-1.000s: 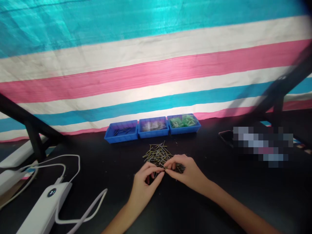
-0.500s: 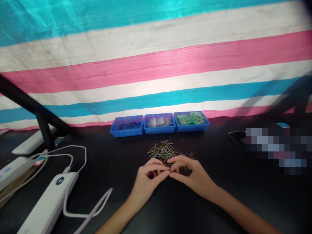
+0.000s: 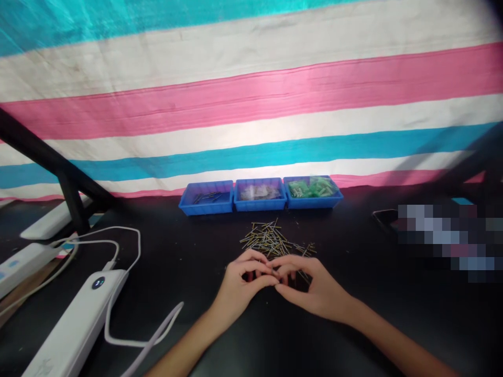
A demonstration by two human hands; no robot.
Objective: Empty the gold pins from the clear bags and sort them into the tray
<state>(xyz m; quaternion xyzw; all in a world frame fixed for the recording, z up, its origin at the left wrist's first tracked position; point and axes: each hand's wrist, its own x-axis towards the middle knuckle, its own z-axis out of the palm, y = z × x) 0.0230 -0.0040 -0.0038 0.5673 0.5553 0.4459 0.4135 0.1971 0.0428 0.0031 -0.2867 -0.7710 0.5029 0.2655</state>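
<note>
My left hand [image 3: 245, 277] and my right hand [image 3: 310, 285] meet fingertip to fingertip above the black table. Both are closed, thumbs and fingers curled toward each other in a pinch. Whatever lies between the fingertips is too small and too hidden to name. Just beyond my fingers spreads a loose pile of thin metal pins [image 3: 267, 238], silvery with yellowish parts. Its near edge passes behind my hands, and a few pins lie off to the right.
Beyond the pile stand a blue bin with a few dark rods [image 3: 208, 209], a blue bin with clear bags [image 3: 259, 205] and a blue bin with green bags [image 3: 314, 202]. A white power bank [image 3: 82, 319] with cables lies left; a phone [image 3: 385, 217] lies right.
My hands still meet at the fingertips, and the fingers have shifted slightly. The whole view has moved a little. The pile and the bins look the same.
</note>
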